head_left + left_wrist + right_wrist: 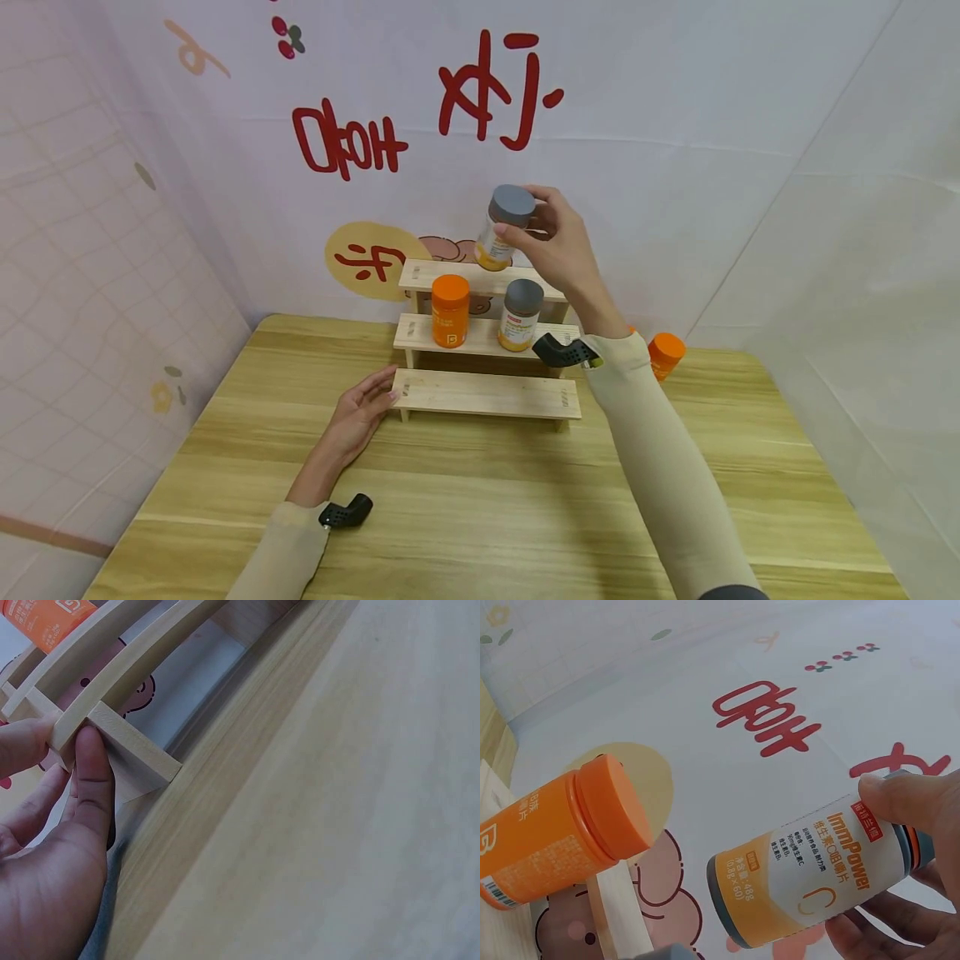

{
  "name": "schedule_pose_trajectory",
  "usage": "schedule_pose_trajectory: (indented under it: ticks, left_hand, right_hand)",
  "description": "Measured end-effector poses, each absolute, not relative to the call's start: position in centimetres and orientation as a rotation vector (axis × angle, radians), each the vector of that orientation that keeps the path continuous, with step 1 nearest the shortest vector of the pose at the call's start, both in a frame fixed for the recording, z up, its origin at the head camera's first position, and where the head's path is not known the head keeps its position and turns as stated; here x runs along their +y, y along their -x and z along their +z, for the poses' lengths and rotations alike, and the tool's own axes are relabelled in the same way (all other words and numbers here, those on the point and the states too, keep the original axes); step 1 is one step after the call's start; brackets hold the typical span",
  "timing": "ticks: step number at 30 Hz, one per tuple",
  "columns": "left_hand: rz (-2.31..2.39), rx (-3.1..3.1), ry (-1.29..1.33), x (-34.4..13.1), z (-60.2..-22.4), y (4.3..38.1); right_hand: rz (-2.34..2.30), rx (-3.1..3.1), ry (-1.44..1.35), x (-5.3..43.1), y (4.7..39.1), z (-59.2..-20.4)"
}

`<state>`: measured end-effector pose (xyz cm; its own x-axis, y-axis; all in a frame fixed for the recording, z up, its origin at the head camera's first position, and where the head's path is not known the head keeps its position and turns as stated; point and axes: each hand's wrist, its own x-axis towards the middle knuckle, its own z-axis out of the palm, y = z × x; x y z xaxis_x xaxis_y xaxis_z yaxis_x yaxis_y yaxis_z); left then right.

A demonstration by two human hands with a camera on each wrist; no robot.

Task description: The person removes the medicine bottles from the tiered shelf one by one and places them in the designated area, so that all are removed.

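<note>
My right hand [558, 242] grips a vitamin C bottle [810, 870] with a grey cap and a white and yellow label. The bottle is tilted a little, around the top step of a wooden three-step display stand [487, 393]; whether its base touches the board cannot be told. My left hand [357, 419] pinches the left end of the lowest step between thumb and fingers, as the left wrist view shows. On the middle step stand an orange bottle [450, 312] at left and a second grey-capped bottle [520, 317] to its right.
Behind my right forearm, at the right of the stand, an orange-capped bottle [665, 354] stands on the wooden table [465, 508]; a bit of orange shows beside it, mostly hidden. A printed cloth wall [637, 100] rises close behind the stand.
</note>
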<state>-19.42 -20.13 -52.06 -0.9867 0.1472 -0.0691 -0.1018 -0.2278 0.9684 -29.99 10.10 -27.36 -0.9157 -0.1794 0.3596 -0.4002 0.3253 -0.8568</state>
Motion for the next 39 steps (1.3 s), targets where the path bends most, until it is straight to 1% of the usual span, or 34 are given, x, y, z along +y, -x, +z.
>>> schedule_pose_trajectory:
  ticks: [14, 23, 39]
  left_hand:
    - [2.348, 1.838, -0.056, -20.2, -52.3, 19.7]
    - [2.341, 1.842, -0.054, -20.2, -52.4, 19.8]
    - [2.348, 1.843, -0.026, -20.1, -52.3, 19.7]
  right_hand:
    - [1.71, -2.226, -0.559, 12.5, 27.9, -27.9]
    - [1.743, -2.125, -0.534, 14.5, 26.6, -29.2]
    - [1.693, -2.131, -0.469, 18.0, 24.6, -31.3]
